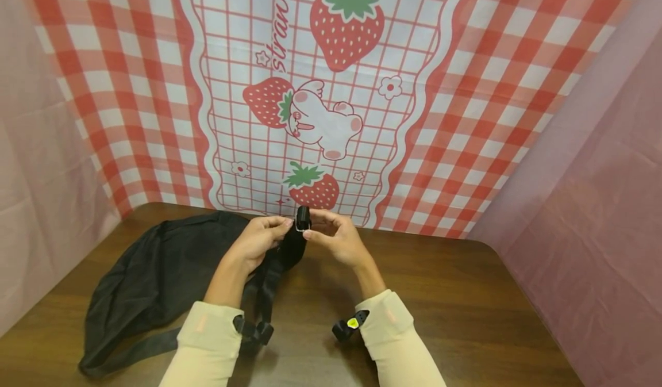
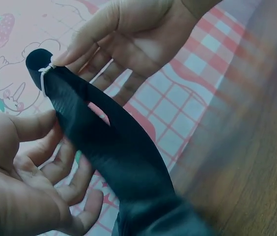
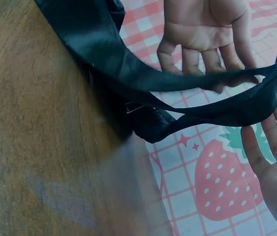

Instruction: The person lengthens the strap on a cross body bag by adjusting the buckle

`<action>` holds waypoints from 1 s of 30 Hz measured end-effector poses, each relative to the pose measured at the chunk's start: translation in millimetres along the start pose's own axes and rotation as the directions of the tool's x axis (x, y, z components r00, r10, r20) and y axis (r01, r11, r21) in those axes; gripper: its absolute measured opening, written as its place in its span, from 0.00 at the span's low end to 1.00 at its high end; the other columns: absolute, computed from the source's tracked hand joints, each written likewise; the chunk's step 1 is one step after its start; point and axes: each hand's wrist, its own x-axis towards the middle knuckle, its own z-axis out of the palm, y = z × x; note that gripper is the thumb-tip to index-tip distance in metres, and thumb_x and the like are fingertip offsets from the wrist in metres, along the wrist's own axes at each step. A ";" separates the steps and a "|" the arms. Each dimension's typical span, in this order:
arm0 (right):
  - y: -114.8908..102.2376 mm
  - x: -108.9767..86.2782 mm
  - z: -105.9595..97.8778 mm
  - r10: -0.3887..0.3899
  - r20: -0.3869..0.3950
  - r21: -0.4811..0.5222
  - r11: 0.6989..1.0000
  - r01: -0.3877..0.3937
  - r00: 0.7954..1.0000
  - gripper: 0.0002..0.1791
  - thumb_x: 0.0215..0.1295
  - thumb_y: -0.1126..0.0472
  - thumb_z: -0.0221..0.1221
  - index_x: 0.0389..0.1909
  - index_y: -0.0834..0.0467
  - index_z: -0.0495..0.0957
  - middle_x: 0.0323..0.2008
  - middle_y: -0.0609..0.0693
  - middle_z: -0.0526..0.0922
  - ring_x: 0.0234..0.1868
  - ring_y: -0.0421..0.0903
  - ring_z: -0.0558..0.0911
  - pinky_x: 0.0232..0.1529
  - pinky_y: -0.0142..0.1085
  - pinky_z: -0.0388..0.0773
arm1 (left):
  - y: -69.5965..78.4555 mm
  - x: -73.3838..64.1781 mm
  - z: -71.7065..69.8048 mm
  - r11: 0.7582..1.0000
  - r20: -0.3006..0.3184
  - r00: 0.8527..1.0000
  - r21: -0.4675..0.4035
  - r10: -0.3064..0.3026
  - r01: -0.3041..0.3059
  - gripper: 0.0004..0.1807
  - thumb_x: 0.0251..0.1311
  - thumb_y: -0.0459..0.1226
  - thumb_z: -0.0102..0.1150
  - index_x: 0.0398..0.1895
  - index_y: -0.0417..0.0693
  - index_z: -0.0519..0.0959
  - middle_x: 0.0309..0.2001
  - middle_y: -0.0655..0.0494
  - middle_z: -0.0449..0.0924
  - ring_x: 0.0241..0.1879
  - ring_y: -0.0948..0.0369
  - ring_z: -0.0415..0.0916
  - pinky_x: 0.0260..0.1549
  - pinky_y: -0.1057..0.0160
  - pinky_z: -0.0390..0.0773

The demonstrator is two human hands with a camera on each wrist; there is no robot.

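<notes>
My left hand (image 1: 256, 240) pinches the black strap (image 2: 124, 142) between thumb and fingers; my right hand (image 1: 341, 240) has thumb and fingers clamped on it at the metal buckle (image 1: 303, 229). I hold that strap end up just right of the black bag (image 1: 155, 272). Under the bag, the brown wood-grained table (image 1: 465, 306) stretches well to its right. Behind the bag hangs a red-and-white checked strawberry cloth (image 1: 439, 174); pale pink drapes (image 1: 595, 214) flank the bag on either side.
</notes>
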 end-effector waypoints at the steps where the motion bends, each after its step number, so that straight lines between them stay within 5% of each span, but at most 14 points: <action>1: -0.6 -0.1 -0.3 0.004 -0.002 0.005 1.000 -0.004 1.000 0.24 0.65 0.72 0.66 0.62 0.67 0.78 0.55 0.65 0.83 0.55 0.62 0.83 0.50 0.39 0.83 | -0.2 -0.1 -0.1 1.000 -0.003 1.000 0.012 0.000 0.000 0.17 0.76 0.38 0.56 0.55 0.31 0.81 0.41 0.58 0.86 0.44 0.59 0.80 0.57 0.51 0.73; 9: -1.8 -1.2 -4.6 0.031 -0.017 0.048 0.998 -0.030 0.999 0.24 0.67 0.70 0.66 0.63 0.64 0.78 0.53 0.66 0.83 0.55 0.67 0.81 0.51 0.39 0.83 | -1.9 -2.2 -2.3 0.995 0.010 1.000 0.102 0.002 -0.003 0.13 0.74 0.35 0.57 0.51 0.32 0.83 0.41 0.54 0.83 0.43 0.59 0.77 0.48 0.57 0.76; 16: 0.9 -0.4 -2.2 -0.002 0.006 0.054 0.999 0.001 1.000 0.23 0.66 0.71 0.66 0.62 0.67 0.78 0.54 0.64 0.84 0.55 0.60 0.83 0.52 0.40 0.83 | 0.2 -1.9 -4.9 1.000 0.060 0.998 0.021 0.010 -0.012 0.16 0.77 0.35 0.52 0.56 0.29 0.79 0.42 0.53 0.84 0.42 0.61 0.80 0.44 0.64 0.79; 21: 0.6 -0.5 -1.7 -0.013 0.011 0.056 0.998 0.012 1.000 0.24 0.66 0.71 0.66 0.63 0.67 0.77 0.54 0.64 0.83 0.55 0.60 0.83 0.52 0.40 0.83 | 1.7 -1.2 -3.6 1.000 0.037 0.999 0.027 -0.003 0.002 0.18 0.77 0.38 0.53 0.57 0.31 0.79 0.45 0.53 0.84 0.45 0.59 0.79 0.53 0.56 0.76; 30: -0.9 -0.8 -4.0 0.015 -0.004 0.063 0.998 -0.015 1.000 0.24 0.67 0.70 0.65 0.64 0.66 0.77 0.54 0.66 0.83 0.52 0.60 0.84 0.51 0.40 0.83 | -2.0 -2.0 -3.1 0.980 -0.009 1.000 0.197 0.017 -0.015 0.13 0.74 0.37 0.58 0.50 0.35 0.84 0.50 0.47 0.81 0.52 0.52 0.74 0.58 0.47 0.71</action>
